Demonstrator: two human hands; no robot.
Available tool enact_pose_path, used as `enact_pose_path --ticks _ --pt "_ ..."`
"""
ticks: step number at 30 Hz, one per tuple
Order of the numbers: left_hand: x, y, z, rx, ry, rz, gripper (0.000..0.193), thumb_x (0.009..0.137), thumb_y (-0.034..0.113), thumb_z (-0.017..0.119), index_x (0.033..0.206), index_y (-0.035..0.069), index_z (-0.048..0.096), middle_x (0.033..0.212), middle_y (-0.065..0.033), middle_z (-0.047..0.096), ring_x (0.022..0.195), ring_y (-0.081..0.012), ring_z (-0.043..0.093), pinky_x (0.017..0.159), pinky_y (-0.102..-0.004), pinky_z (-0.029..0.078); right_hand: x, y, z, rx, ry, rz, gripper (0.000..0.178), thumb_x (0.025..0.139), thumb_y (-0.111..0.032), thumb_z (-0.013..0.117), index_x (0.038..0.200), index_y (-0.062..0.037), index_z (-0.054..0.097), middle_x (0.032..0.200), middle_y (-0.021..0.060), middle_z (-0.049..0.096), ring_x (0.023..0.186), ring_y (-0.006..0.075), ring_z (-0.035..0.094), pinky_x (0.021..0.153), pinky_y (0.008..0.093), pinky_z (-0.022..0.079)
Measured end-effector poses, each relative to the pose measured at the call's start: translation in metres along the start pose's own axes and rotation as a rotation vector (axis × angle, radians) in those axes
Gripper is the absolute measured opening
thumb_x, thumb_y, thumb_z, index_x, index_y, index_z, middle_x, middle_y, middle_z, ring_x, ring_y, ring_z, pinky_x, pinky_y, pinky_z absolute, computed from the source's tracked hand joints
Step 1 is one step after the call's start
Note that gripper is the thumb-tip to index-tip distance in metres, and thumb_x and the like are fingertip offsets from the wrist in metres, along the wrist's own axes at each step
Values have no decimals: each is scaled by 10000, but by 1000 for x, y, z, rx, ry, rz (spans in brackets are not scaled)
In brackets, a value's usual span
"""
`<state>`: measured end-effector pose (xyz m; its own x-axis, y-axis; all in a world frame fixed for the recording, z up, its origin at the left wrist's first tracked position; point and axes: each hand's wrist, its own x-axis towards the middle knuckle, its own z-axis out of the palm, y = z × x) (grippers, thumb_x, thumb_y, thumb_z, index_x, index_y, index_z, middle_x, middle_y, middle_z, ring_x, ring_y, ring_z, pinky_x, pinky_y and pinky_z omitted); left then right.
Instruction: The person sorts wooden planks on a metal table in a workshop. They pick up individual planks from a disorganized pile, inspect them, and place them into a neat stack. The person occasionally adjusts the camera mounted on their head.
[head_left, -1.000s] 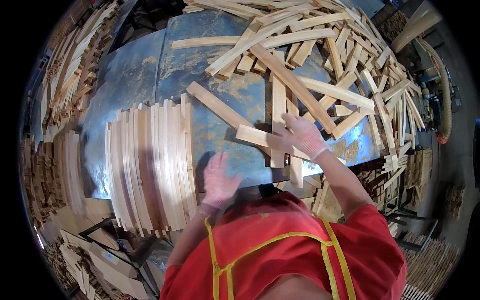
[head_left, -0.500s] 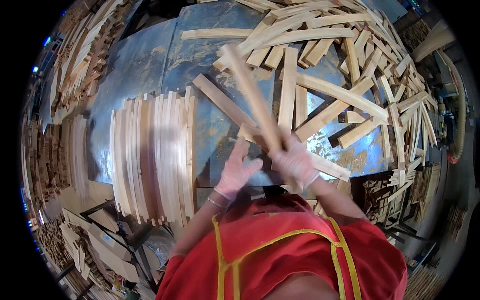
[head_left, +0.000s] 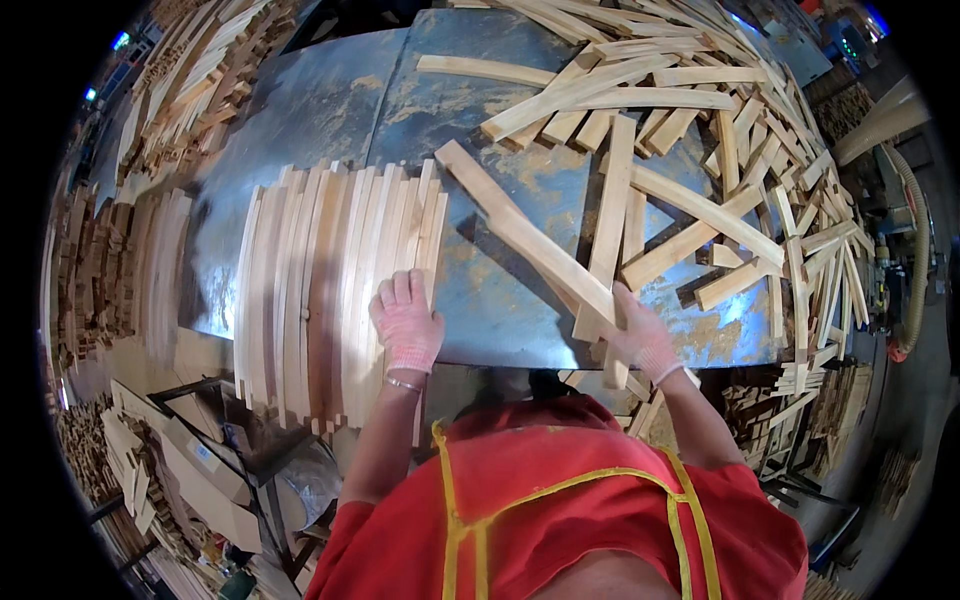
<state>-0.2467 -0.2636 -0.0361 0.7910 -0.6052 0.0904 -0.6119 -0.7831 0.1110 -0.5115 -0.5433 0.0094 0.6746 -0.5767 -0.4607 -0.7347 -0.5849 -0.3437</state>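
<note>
My left hand (head_left: 408, 322), in a pale pinkish glove, lies over the right end of a row of wooden strips (head_left: 300, 270) standing side by side at the table's front. Its fingers curl over the top edges of the last strips; the thumb is hidden. My right hand (head_left: 642, 338), gloved too, grips the near end of a wooden strip (head_left: 560, 262) slanting away to the left. Its far end overlaps another strip (head_left: 463, 172) on the table. Beside my right hand, a long strip (head_left: 608, 215) points away from me.
The metal table (head_left: 300, 105) has patches of sawdust. A loose pile of strips (head_left: 690, 75) covers its far right part. Stacked strips (head_left: 205, 75) stand far left, more at the left edge. A hose (head_left: 915, 240) hangs at the right; a dark metal frame (head_left: 265, 490) stands lower left.
My left hand has moved left onto the row's right end. My right hand has shifted right; the blurred, raised strip has gone from it, and it now holds a lower, slanted strip.
</note>
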Motion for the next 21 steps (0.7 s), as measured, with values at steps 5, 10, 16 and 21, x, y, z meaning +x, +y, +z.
enact_pose_path --ticks 5,10,16,21 --pt "-7 -13 9 -142 19 58 702 785 381 824 1383 119 567 1385 -85 556 1331 -297 499 1113 -506 384 42 -113 32 475 -144 2 816 974 -517 632 1567 12 441 1317 255 678 1183 335 665 1036 407 502" --pt "-32 -5 11 -254 -49 121 677 847 412 771 1408 86 579 1433 -126 568 1384 -344 491 1175 -531 348 105 -176 113 188 -313 -541 544 970 -457 546 1193 14 703 1239 317 691 1222 451 643 1035 504 502" --pt "-45 -4 5 -77 -123 157 796 811 364 768 1498 66 498 1512 -125 504 1447 -359 427 1227 -558 291 116 -152 55 -115 211 -262 621 895 -344 705 1420 -39 576 1221 237 695 1142 418 674 1004 507 532" --pt "-39 -6 21 -79 -81 98 698 837 281 748 1480 111 535 1480 -81 546 1417 -315 467 1209 -513 327 93 -124 25 87 -9 -87 774 810 -281 776 1468 0 482 1182 275 706 1121 426 696 997 492 551"
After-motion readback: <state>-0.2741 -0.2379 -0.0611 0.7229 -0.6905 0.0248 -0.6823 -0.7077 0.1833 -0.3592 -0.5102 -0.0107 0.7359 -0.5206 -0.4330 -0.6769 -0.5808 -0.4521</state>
